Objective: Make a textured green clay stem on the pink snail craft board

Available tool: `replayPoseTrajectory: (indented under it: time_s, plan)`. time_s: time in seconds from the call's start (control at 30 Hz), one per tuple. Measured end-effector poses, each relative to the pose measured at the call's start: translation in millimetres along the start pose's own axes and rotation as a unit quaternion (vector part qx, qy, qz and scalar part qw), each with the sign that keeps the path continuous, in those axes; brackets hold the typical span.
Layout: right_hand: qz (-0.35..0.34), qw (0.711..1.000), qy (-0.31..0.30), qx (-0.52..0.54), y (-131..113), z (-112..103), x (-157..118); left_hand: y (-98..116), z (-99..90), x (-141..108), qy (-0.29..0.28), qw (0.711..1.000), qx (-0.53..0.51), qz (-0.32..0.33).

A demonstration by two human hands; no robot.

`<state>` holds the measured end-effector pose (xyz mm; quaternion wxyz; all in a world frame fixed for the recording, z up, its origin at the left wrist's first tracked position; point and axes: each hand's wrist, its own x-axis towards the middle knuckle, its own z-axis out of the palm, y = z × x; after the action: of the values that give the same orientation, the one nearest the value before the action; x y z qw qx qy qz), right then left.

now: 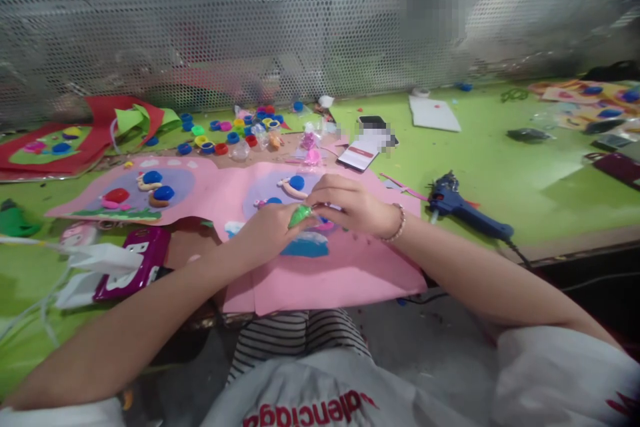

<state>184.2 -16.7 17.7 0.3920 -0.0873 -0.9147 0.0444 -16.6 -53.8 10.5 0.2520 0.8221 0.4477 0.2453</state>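
My left hand (274,227) is closed around a small bright green lump (301,215) that seems to be modelling clay in clear plastic. Fingers of my right hand (357,205), which has a beaded bracelet at the wrist, pinch the other end of it. Both hands hover over a pink sheet (320,283) near the table's front edge. On that sheet, a blue and white clay patch (307,245) and a snail-like clay figure (295,184) show; my hands partly cover other shapes.
Left lies a second decorated pink sheet (205,180), with a purple power strip (133,263) and cables before it. Behind are several coloured caps (220,148) and a phone (361,150). A blue glue gun (465,210) rests right; perforated metal (250,20) stands behind.
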Motion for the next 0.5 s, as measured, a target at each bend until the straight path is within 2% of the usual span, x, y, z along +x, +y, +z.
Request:
replayPoseTrajectory:
  time_s: [0.2,0.27,0.37,0.43,0.5]
  plan:
    - [-0.010,1.000,0.012,0.018,-0.8,1.7,1.8,7.0,-3.8,-0.4,-0.025,0.997,-0.075,0.003]
    - [0.016,0.999,0.001,0.049,0.5,3.3,2.6,8.4,-5.4,0.0,-0.020,0.993,-0.112,-0.021]
    - [0.063,0.992,-0.032,0.106,4.4,5.0,3.4,9.6,-7.0,1.8,-0.006,0.991,-0.116,-0.068]
    - [0.084,0.985,-0.040,0.142,8.6,4.3,3.8,10.3,-8.0,3.9,0.002,0.992,-0.104,-0.073]
    - [0.102,0.981,-0.023,0.162,13.2,1.4,4.0,11.2,-9.2,6.3,0.018,0.994,-0.096,-0.058]
